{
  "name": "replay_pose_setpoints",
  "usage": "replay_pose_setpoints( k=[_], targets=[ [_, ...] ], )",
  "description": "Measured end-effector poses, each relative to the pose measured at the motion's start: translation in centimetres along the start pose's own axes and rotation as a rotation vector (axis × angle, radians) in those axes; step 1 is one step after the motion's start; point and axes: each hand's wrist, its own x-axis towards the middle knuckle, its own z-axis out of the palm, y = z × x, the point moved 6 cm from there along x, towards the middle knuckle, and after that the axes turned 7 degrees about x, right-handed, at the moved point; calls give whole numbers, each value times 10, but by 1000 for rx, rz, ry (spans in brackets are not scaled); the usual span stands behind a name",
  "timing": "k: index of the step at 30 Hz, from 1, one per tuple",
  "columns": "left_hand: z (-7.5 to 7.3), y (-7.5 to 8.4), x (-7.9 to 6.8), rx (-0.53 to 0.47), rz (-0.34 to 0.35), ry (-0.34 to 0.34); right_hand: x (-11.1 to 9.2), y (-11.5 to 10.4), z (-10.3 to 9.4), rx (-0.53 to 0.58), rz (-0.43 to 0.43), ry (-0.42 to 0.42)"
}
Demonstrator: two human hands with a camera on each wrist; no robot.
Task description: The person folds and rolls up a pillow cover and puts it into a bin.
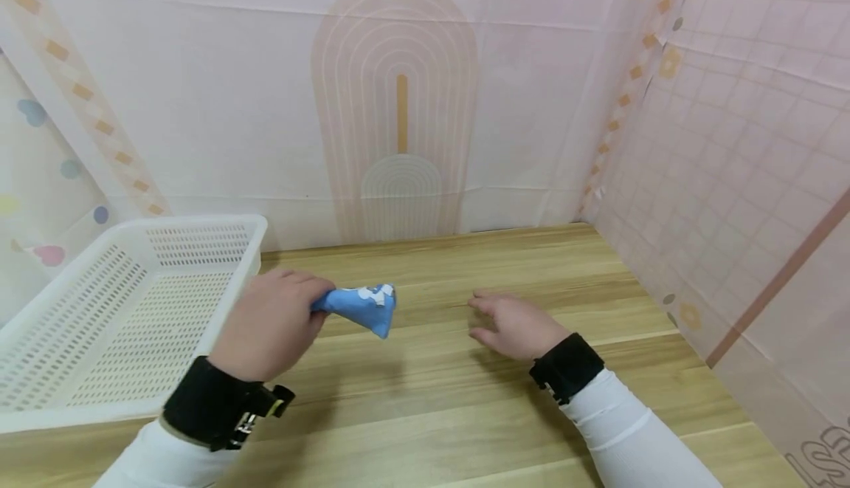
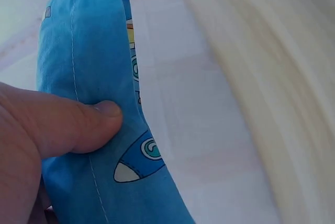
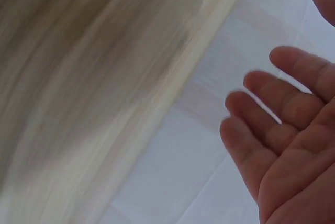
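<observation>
My left hand (image 1: 272, 322) holds a blue stitched cloth piece (image 1: 361, 309) above the table, just right of the basket. One end of the cloth sits in the fingers; the other widens out to the right and shows white patches. Up close in the left wrist view, the thumb presses on the blue cloth (image 2: 99, 41), which has a line of stitching and a printed rocket. My right hand (image 1: 514, 323) hovers over the table with nothing in it. In the right wrist view its fingers (image 3: 251, 116) are spread and slightly bent.
A white perforated plastic basket (image 1: 255, 248) stands on the left of the wooden table (image 1: 425, 421). Light patterned sheets cover the back wall (image 1: 544, 104) and the right side (image 1: 744, 126), meeting the table along its edges.
</observation>
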Motion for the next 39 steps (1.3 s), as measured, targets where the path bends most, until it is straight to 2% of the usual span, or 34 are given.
replay_pose_setpoints(
  k=[2, 5, 8, 11, 15, 20, 25, 31, 34, 39],
  targets=[
    [-11, -12, -2, 6, -7, 25, 1, 4, 0, -29, 15, 14],
    [-23, -33, -6, 12, -42, 28, 3, 9, -2, -48, 34, 37],
    [-30, -56, -10, 19, -86, -5, 4, 14, -2, -38, 65, 48],
    [-34, -79, -15, 29, -93, -32, 4, 20, -2, -32, 92, 51],
    [-36, -112, -26, 39, -103, -72, 4, 25, 0, -39, 117, 50],
    [-32, -158, -48, 87, -184, -174, 5, 28, 1, -43, 126, 50],
    [-24, -196, -69, 118, -221, -282, 4, 30, 1, -35, 150, 37],
    [-6, -227, -88, 125, -282, -463, 5, 30, 0, -33, 159, 33],
    [1, -235, -93, 129, -290, -501, 5, 31, 1, -41, 159, 30],
    [8, -241, -92, 131, -255, -556, 5, 34, 3, -42, 173, 27]
  ],
)
